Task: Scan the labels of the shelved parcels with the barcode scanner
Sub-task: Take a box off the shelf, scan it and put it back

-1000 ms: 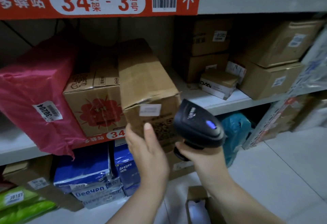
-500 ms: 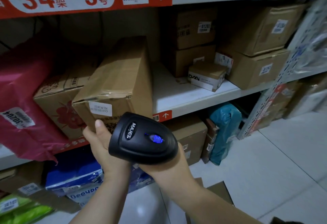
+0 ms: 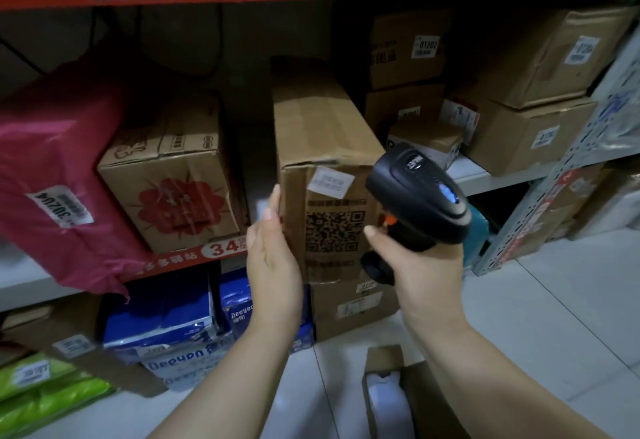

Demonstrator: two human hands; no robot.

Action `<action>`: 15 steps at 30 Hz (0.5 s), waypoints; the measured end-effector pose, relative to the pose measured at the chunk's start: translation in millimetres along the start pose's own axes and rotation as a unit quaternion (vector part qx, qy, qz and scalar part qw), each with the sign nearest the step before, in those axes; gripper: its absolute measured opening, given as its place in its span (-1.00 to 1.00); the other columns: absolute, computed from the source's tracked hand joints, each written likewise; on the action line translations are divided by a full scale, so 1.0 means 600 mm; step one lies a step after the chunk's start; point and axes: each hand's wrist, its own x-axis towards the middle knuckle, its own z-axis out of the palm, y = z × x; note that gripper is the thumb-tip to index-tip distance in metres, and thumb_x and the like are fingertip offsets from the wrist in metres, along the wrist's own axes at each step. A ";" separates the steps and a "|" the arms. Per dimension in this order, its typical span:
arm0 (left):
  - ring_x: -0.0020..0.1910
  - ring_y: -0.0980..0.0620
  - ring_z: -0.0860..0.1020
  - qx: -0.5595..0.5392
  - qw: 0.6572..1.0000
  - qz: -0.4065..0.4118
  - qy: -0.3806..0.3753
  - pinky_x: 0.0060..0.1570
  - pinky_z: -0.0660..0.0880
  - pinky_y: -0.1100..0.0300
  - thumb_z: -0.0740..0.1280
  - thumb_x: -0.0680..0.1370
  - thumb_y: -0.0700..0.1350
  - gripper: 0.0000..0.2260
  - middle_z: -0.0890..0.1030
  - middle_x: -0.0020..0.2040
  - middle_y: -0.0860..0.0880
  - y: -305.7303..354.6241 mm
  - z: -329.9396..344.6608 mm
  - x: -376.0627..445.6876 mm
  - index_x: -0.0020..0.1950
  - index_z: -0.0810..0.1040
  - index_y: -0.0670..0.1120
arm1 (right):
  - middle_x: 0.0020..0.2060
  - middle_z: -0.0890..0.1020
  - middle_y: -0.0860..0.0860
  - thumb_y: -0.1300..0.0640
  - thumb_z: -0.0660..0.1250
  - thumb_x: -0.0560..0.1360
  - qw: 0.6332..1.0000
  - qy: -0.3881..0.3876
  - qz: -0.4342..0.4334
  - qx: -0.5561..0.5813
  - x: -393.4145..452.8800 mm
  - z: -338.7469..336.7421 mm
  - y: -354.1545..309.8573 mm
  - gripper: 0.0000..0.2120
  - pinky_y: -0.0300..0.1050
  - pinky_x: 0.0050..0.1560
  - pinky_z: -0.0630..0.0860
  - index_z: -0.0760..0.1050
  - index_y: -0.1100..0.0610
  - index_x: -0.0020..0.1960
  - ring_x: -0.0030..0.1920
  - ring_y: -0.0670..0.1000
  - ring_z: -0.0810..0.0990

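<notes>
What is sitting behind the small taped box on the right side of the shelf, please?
Behind the small taped box two brown cartons stand stacked, the upper one labelled 01202. The barcode scanner covers the small box's lower left corner.

Your 2 forearms come up from the bottom edge of the view, both bare as far as the frame shows, with no sleeve or cuff on either. Your left hand [image 3: 273, 258] and right hand [image 3: 420, 270] wear no gloves, and no ring, watch or band shows on them. Your fingernails are short, unpainted and neatly rounded at the tips.
</notes>
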 end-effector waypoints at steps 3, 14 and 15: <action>0.20 0.09 0.53 -0.083 0.987 -0.136 0.003 0.23 0.47 -0.07 0.05 0.54 0.30 -0.62 0.59 0.18 0.08 -0.003 0.001 0.016 0.18 0.54 0.24 | -0.28 0.68 -0.22 0.30 0.47 0.39 0.999 0.016 -0.029 -0.001 0.015 -0.005 -0.014 -0.74 -0.19 0.00 0.52 0.58 -0.06 -0.18 -0.13 -0.17 0.65; -0.08 -0.09 0.66 -0.181 0.899 -0.399 0.021 -0.01 0.61 -0.04 0.23 0.57 0.12 -0.70 0.71 -0.11 -0.08 -0.032 0.003 0.036 0.05 0.62 -0.06 | -0.19 0.69 -0.13 0.20 0.52 0.34 0.973 -0.188 -0.082 -0.102 0.063 0.013 -0.120 -0.74 -0.28 0.02 0.54 0.58 -0.10 -0.10 -0.10 -0.22 0.63; -0.10 -0.08 0.66 -0.171 0.900 -0.399 0.032 -0.04 0.62 -0.02 0.22 0.59 0.10 -0.72 0.70 -0.11 -0.08 -0.033 0.005 0.034 0.03 0.61 -0.06 | -0.22 0.65 -0.20 0.16 0.53 0.33 0.971 -0.183 -0.091 -0.124 0.064 0.016 -0.119 -0.74 -0.43 -0.06 0.48 0.55 -0.15 -0.15 -0.12 -0.30 0.60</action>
